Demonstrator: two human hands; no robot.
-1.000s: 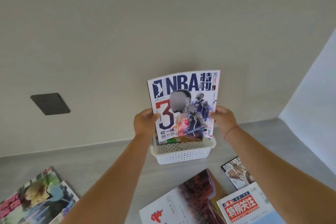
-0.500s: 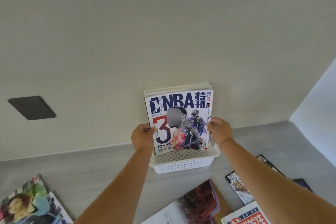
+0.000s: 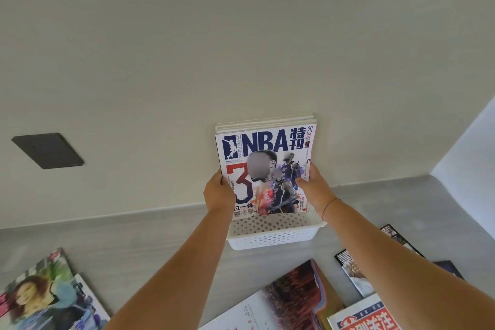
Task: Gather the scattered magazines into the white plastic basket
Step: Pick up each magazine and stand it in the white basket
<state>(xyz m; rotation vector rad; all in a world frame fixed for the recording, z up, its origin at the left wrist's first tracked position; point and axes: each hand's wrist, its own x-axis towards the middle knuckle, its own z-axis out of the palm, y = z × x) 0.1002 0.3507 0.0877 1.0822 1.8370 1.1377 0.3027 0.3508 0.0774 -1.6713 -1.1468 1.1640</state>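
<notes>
An NBA magazine (image 3: 267, 147) stands upright in the white plastic basket (image 3: 276, 238), its lower edge inside the basket. My left hand (image 3: 218, 193) grips its left edge and my right hand (image 3: 313, 185) grips its right edge. Behind it, the tops of other magazines (image 3: 265, 124) lean against the wall. Scattered magazines lie on the grey surface: a colourful one (image 3: 37, 295) at the lower left, a red-brown one (image 3: 289, 295) in front of the basket, a red-lettered one (image 3: 367, 316) and a dark one (image 3: 356, 268) at the lower right.
The basket sits against a beige wall (image 3: 241, 35) at the back of the grey surface (image 3: 150, 238). A dark square plate (image 3: 48, 150) is on the wall to the left. A white wall (image 3: 471, 147) closes the right side.
Both hands lowered the NBA magazine into the basket in front of the other upright magazines. The view has tilted slightly, shifting the scattered magazines lower in frame.
</notes>
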